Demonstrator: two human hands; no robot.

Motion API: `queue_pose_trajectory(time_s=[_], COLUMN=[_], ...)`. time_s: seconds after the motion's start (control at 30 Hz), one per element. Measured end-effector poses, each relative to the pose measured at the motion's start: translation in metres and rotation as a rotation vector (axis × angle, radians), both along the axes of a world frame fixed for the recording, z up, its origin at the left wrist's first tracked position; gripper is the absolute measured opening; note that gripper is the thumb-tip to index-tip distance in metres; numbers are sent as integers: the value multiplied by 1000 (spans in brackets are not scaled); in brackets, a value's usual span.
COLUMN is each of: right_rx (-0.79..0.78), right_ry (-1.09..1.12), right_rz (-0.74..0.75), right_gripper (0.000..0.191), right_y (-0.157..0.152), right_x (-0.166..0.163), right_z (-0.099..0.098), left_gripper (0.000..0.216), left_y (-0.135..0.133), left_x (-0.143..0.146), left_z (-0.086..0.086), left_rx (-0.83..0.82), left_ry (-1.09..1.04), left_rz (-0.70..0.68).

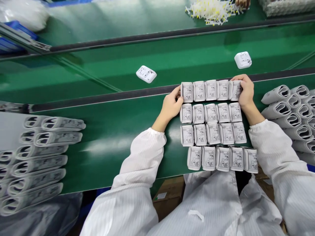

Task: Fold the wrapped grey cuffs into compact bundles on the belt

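Observation:
Several folded white leaflets (211,126) printed with line drawings lie on the green belt (103,154) in neat rows, several to a row. My left hand (172,104) grips the left end of the top row. My right hand (243,90) clasps its right end, with fingers over the last leaflet. The two hands squeeze that row between them, and it sits slightly above the rows below. White striped sleeves cover both my forearms up to the wrists.
Rolled white cuffs lie in stacks on the left (36,157) and right (290,114). Two white square plastic units (146,74) (242,60) rest on a farther belt. Beyond, a co-worker's hand (242,2) sits by a pile of white-and-yellow cable ties (213,11).

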State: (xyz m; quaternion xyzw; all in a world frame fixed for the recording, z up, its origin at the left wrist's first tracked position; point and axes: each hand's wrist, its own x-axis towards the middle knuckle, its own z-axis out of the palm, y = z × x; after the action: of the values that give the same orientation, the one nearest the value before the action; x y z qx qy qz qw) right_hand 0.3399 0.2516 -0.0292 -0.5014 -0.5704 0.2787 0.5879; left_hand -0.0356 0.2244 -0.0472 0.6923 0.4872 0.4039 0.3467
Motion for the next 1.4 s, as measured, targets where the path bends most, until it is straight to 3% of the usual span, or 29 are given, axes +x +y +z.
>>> queue_pose_trajectory(time_s=[0.33, 0.77, 0.93, 1.4], right_rx=[19, 66, 66, 76], right_ry=[-29, -34, -31, 11], right_rz=[-11, -5, -4, 22], right_gripper=[25, 34, 40, 26], right_y=[2, 4, 4, 2], right_x=[3, 6, 5, 1], right_z=[-5, -8, -7, -4], left_gripper=[60, 60, 57, 59], left_y=[1, 0, 2, 3], left_x=[2, 4, 4, 2], left_z=[1, 8, 4, -6], left_rx=[-18, 16, 12, 2], left_ry=[-60, -62, -85, -86], left_rz=[52, 95, 88, 35])
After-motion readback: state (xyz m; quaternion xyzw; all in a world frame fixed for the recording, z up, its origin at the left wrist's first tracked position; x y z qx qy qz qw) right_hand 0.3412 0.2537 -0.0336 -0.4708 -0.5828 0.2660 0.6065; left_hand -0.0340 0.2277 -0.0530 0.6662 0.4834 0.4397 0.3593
